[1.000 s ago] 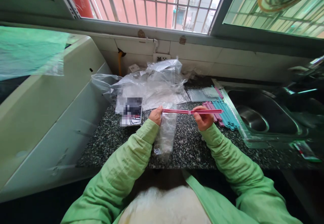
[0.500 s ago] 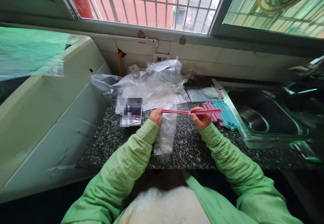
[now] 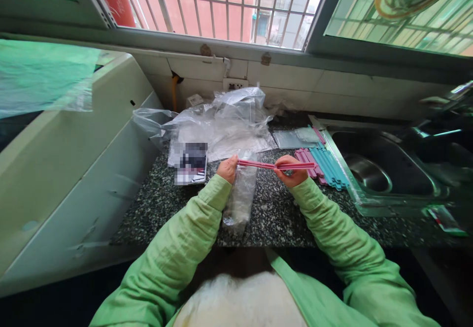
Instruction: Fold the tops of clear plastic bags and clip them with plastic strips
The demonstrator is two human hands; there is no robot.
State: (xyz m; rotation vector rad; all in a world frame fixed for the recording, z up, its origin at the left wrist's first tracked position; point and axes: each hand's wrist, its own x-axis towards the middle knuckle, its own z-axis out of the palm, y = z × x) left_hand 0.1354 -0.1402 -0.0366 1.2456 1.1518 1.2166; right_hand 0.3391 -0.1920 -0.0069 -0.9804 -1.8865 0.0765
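Observation:
A long, thin pink plastic bag clip (image 3: 257, 164) stretches level between my two hands above the counter. My left hand (image 3: 227, 168) is closed on its left end, fingers pinched together. Around its middle my right hand (image 3: 290, 171) is closed, and the clip's far part runs on to the right past the fingers. Below the clip, against my left hand, a narrow clear plastic bag (image 3: 240, 196) hangs or lies crumpled; whether the left fingers also hold it cannot be made out. Pink clips (image 3: 308, 162) and blue clips (image 3: 328, 168) lie in rows right of my right hand.
A heap of clear plastic bags (image 3: 225, 125) lies at the back of the speckled counter (image 3: 275, 218). A flat item with a blurred-out picture (image 3: 192, 164) rests at left. Flat clear packets (image 3: 291, 139) lie behind the clips. The steel sink (image 3: 384, 164) is at right.
The clip's right part has shifted left and now reaches less far past my right hand. My right hand has moved slightly left; the narrow bag has swung a little left.

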